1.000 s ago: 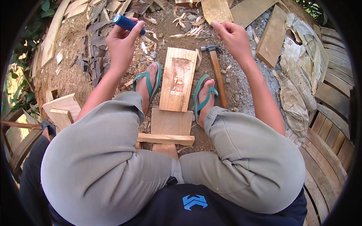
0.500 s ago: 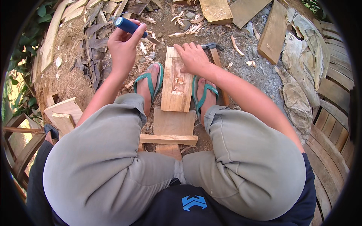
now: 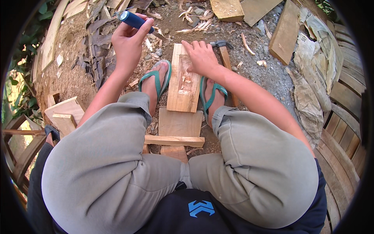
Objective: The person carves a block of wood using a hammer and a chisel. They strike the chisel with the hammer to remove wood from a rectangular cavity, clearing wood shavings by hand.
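My left hand [image 3: 127, 41] is closed around the blue handle of a chisel [image 3: 134, 21]. Its metal-capped end points to the far left, and its narrow blade slants toward the wooden block [image 3: 182, 102]. Between my feet, that thick pale block has a rough, chipped recess [image 3: 187, 78] cut into its upper face. My right hand [image 3: 203, 58] grips the block's far right part, the thumb at the recess and the fingers over the far end. A hammer [image 3: 224, 54] with a dark head and wooden handle lies just right of the block, partly hidden by my right hand and foot.
A flat board [image 3: 180, 123] and a thin wood strip [image 3: 175, 140] lie nearer me. My sandalled feet flank the block. Wood shavings [image 3: 196, 25] and planks [image 3: 284, 33] are scattered beyond. Crumpled sacking [image 3: 311, 70] lies at the right beside slatted wood [image 3: 346, 89].
The view has shifted slightly, so the block and feet appear a little higher. Both hands keep their hold, and the chisel stays raised left of the block.
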Motion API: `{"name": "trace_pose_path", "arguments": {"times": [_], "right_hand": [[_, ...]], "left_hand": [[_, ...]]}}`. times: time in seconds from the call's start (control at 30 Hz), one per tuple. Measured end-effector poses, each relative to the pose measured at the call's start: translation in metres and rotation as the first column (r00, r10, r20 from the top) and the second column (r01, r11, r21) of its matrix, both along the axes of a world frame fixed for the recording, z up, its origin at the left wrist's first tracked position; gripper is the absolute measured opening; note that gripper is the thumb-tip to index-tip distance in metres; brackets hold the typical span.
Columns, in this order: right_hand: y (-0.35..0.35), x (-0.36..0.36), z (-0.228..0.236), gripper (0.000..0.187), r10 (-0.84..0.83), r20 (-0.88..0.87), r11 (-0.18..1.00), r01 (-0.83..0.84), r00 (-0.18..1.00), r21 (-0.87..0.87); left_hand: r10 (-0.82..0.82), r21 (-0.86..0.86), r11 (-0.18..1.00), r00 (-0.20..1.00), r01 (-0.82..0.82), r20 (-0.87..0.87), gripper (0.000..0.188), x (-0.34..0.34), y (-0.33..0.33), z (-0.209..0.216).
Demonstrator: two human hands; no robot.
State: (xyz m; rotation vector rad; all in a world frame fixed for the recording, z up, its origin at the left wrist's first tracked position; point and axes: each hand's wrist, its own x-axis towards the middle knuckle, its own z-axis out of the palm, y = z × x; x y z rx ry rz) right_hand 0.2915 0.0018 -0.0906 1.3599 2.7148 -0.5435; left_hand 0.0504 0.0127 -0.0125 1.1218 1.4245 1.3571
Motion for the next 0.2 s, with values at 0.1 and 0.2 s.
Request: {"name": "trace_pose_path", "arguments": {"times": [0.1, 0.2], "right_hand": [[-0.0036, -0.0029, -0.0003, 0.104, -0.033, 0.044, 0.999, 0.034, 0.998, -0.010], [-0.0037, -0.0037, 0.0033, 0.110, -0.066, 0.094, 0.996, 0.071, 0.993, -0.056]], "left_hand": [[-0.008, 0.010, 1.000, 1.000, 0.008, -0.007, 0.023, 0.0018, -0.0002, -0.0001], [-0.018, 0.008, 1.000, 1.000, 0.018, -0.016, 0.023, 0.0032, 0.0008, -0.0005]]}}
